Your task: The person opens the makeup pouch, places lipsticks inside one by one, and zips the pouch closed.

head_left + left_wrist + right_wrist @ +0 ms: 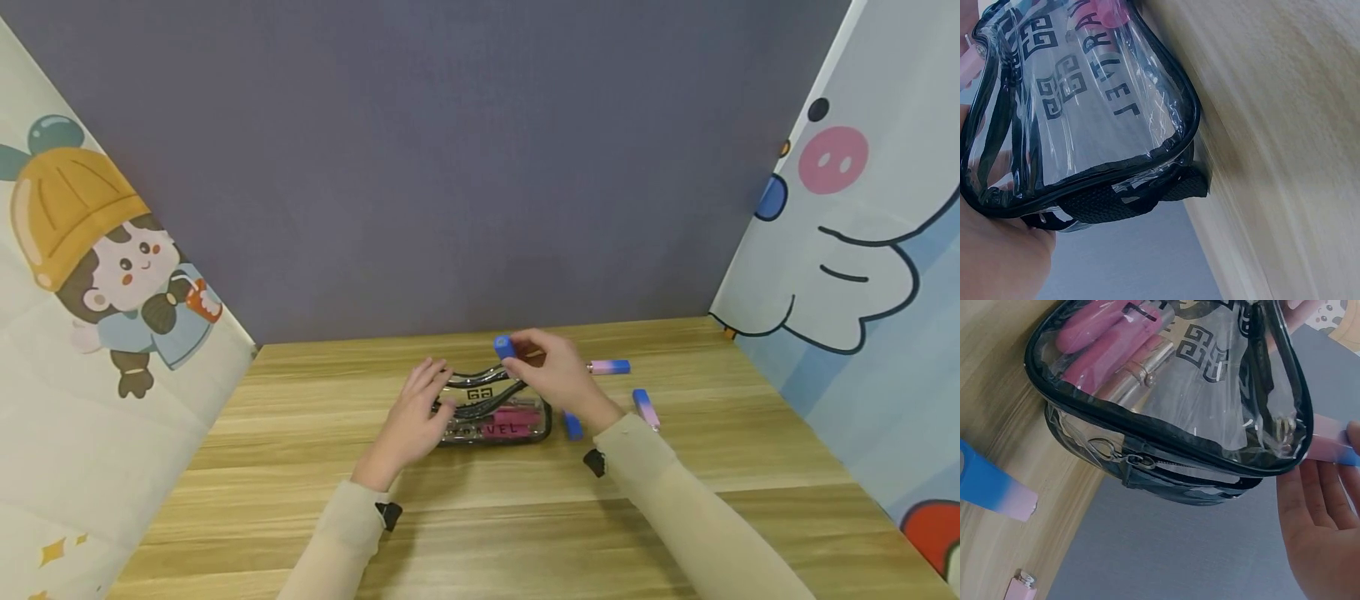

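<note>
A clear plastic bag (498,429) with black trim, black handles and TRAVEL lettering lies on the table. Pink bottles (1107,350) show through its wall. My right hand (558,375) pinches a blue-and-pink square tube (503,347) above the bag's right part, the blue end upward. In the right wrist view, the tube's pink part (1329,439) shows at the bag's top edge. My left hand (416,412) lies at the bag's left end, fingers extended and thumb apart, beside the handles. Some of its fingers show through the clear plastic in the left wrist view.
Similar blue-and-pink tubes lie right of the bag: one at the back (611,367), another tube (645,408) farther right, and a third tube (573,426) close to the bag, partly behind my right wrist. A grey panel (480,167) stands behind the wooden table (480,533).
</note>
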`<state>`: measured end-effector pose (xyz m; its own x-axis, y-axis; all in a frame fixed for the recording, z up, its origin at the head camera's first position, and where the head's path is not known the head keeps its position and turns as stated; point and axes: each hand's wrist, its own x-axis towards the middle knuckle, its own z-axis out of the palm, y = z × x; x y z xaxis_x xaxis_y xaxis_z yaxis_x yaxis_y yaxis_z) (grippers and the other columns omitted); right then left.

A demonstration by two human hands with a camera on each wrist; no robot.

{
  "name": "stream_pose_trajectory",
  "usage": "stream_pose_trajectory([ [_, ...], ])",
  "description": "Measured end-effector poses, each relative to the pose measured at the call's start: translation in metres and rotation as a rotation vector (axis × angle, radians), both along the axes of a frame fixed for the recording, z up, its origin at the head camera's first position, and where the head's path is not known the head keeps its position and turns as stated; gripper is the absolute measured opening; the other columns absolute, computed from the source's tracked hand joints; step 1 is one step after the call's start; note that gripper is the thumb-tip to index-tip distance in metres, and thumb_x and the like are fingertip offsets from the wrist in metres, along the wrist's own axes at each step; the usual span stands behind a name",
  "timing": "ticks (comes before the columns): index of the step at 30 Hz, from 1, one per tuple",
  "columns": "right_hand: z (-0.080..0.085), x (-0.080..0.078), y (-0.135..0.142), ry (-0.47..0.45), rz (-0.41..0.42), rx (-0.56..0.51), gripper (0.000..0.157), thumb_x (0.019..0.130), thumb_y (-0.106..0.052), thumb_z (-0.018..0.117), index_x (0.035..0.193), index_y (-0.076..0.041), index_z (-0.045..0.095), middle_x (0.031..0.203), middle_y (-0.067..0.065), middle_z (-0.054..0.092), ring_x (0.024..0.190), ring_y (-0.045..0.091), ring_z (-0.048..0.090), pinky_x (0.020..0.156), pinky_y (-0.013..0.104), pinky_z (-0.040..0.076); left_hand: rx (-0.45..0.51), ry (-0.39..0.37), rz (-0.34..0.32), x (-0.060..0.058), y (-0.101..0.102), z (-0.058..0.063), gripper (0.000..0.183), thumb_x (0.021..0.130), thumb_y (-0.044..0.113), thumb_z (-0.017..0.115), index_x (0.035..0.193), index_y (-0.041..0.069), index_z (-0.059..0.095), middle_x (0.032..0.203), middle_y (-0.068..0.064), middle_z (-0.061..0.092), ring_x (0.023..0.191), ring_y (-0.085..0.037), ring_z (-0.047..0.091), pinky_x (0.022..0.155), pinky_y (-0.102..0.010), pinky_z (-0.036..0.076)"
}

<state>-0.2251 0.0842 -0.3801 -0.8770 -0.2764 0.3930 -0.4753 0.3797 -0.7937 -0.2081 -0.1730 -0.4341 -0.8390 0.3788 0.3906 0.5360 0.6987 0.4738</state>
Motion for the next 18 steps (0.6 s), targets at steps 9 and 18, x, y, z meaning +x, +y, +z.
stream_pose_trajectory([
  [9, -0.0037, 0.0018, -0.0022, -0.015, 0.016, 0.022, 0.033, 0.095, -0.013, 0.073, 0.125, -0.002, 0.066, 0.111, 0.009, 0.070, 0.100, 0.024, 0.068, 0.088, 0.041, 0.059, 0.001, 0.009, -0.005, 0.0000, 0.0007, 0.0011, 0.054, 0.103, 0.028, 0.048, 0.147, -0.003, 0.049, 0.159, -0.018, 0.038, 0.150, -0.040, 0.025, 0.122, -0.055, 0.020],
  [18, -0.0066, 0.0029, -0.0057, -0.065, 0.058, 0.027, 0.035, 0.096, -0.013, 0.071, 0.129, -0.004, 0.065, 0.114, 0.007, 0.069, 0.100, 0.020, 0.067, 0.084, 0.035, 0.059, -0.002, 0.008, 0.003, 0.0006, 0.0012, 0.0011, 0.054, 0.103, 0.028, 0.049, 0.147, -0.003, 0.049, 0.159, -0.019, 0.039, 0.150, -0.040, 0.025, 0.123, -0.054, 0.019],
])
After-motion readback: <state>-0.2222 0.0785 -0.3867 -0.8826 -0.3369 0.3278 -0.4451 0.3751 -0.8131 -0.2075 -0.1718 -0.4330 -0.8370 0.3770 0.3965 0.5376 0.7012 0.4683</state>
